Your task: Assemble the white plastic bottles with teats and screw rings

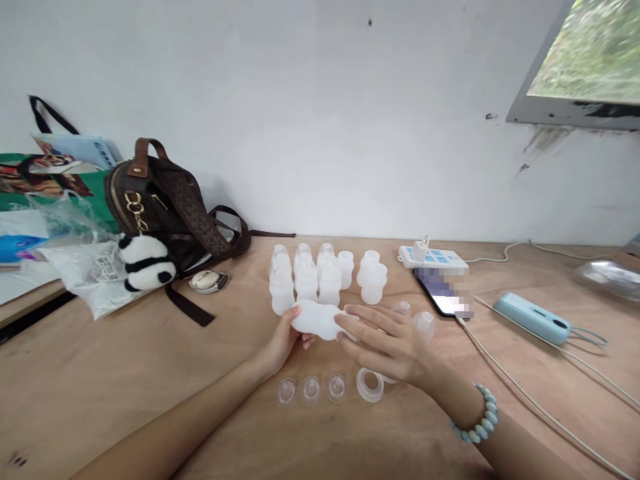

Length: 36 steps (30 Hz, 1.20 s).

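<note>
Head view: on the wooden desk, a group of standing bottles is just behind the hands. The held bottle, milky white, lies sideways just above the desk. The left hand grips one end and the right hand closes its fingers over the other. I judge it could slip and topple the group, or a wrist could push the clear ring and small teats.

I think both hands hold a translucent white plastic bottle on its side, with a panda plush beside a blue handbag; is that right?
Nearly: in the head view the handbag is dark brown, not blue. The black-and-white panda plush lies beside it, and the left hand and right hand do hold the translucent white plastic bottle on its side.
</note>
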Available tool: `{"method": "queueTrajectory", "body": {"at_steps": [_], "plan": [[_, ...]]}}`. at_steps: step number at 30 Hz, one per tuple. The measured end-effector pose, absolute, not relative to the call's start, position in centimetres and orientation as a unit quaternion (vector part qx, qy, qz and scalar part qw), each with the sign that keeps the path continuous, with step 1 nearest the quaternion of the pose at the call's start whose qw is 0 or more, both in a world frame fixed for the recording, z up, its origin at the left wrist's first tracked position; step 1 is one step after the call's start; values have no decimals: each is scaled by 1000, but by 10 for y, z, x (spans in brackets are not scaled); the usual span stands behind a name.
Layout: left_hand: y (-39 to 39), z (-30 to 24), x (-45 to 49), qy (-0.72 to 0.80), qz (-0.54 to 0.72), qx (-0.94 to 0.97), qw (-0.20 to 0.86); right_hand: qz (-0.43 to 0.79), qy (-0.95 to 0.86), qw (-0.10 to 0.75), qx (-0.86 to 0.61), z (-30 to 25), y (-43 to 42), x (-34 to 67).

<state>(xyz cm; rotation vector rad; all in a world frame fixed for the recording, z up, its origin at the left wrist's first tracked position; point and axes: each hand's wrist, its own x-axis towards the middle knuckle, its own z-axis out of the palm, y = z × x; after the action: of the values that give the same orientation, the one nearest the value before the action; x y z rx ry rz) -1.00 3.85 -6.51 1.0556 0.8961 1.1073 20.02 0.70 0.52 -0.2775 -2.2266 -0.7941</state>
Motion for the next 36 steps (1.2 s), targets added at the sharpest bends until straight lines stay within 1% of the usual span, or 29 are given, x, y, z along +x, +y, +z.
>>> {"method": "queueTrajectory", "body": {"at_steps": [2,4,8,11,12,14,16,17,19,21,25,27,32,34,36], "plan": [[39,-64,-9,395,487,465,625,-299,-873,367,-116,4,7,200],[41,-65,-10,398,496,477,607,-242,-881,378,-150,0,9,201],[41,-68,-16,408,529,516,537,-6,-855,451,-256,-11,14,203],[35,-65,-24,411,549,548,479,159,-790,478,-348,-16,18,202],[33,-63,-25,405,547,575,454,218,-762,475,-381,-18,20,202],[28,-60,-28,378,529,663,371,327,-705,461,-428,-20,23,201],[26,-58,-29,345,501,748,266,392,-670,442,-449,-23,26,201],[26,-58,-29,336,490,773,223,407,-665,432,-453,-23,28,201],[26,-58,-29,343,478,787,187,433,-668,410,-445,-22,30,204],[26,-57,-28,367,475,776,193,467,-670,396,-420,-16,31,208],[27,-52,-28,408,478,737,249,521,-677,360,-374,1,28,217],[27,-52,-28,412,472,736,257,510,-687,343,-388,2,29,218],[26,-55,-27,397,461,751,255,421,-706,332,-462,-11,34,218],[27,-55,-26,398,471,738,275,416,-711,350,-447,-11,35,219],[27,-54,-25,402,479,719,303,443,-711,367,-404,-7,34,221]]}}
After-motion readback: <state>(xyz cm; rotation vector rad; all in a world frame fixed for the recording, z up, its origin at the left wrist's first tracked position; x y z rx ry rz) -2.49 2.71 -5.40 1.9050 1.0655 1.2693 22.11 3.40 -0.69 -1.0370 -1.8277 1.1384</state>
